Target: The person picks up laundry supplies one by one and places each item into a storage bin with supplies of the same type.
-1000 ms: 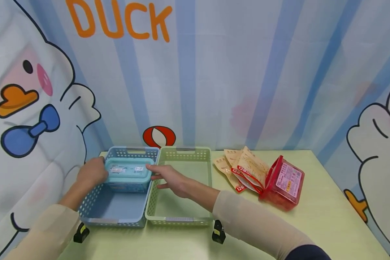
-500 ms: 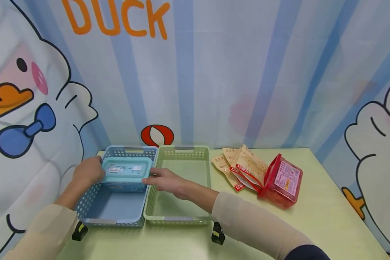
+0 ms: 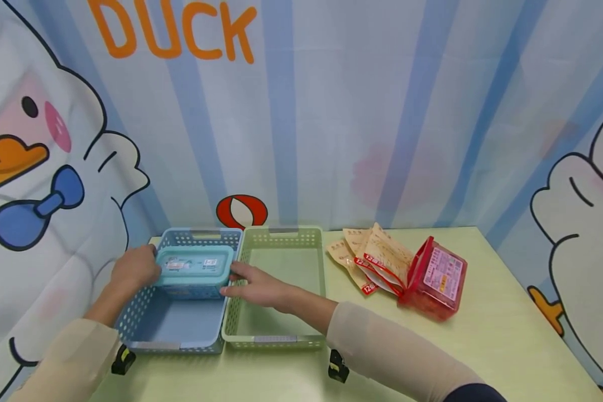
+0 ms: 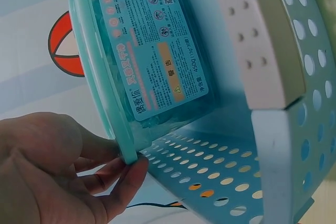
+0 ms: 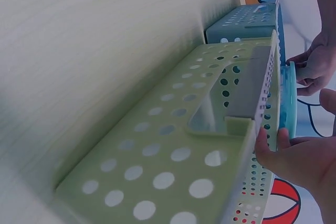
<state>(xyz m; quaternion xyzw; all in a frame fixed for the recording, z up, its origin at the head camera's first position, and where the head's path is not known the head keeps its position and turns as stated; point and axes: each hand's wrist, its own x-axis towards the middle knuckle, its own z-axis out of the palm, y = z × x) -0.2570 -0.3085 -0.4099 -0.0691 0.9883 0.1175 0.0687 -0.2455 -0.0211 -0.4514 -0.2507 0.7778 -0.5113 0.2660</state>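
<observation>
A teal lidded plastic box [image 3: 196,268] with a printed front label [image 4: 152,45] sits in the back part of the blue perforated basket [image 3: 181,324]. At the box's left end my left hand [image 3: 137,269] pinches the lid's corner, fingertips [image 4: 128,179] curled at its edge. My right hand [image 3: 258,286] reaches across the green perforated basket [image 3: 276,329] and grips the box's right end, thumb low at the front corner and fingers behind. The right wrist view shows the box's lid [image 5: 289,100] between both hands, just beyond the baskets' rims.
Right of the green basket lie several beige pouches [image 3: 382,257] with red print, fanned out. A red plastic tub [image 3: 437,279] leans on its side against them. Black clips [image 3: 338,365] are seen by my sleeves. A printed duck curtain [image 3: 331,111] hangs behind the table [image 3: 492,301].
My right hand has turned, its thumb moving from the lid's top corner down to the box's front corner, fingers now behind the end. The left hand keeps its hold. The view shifted slightly.
</observation>
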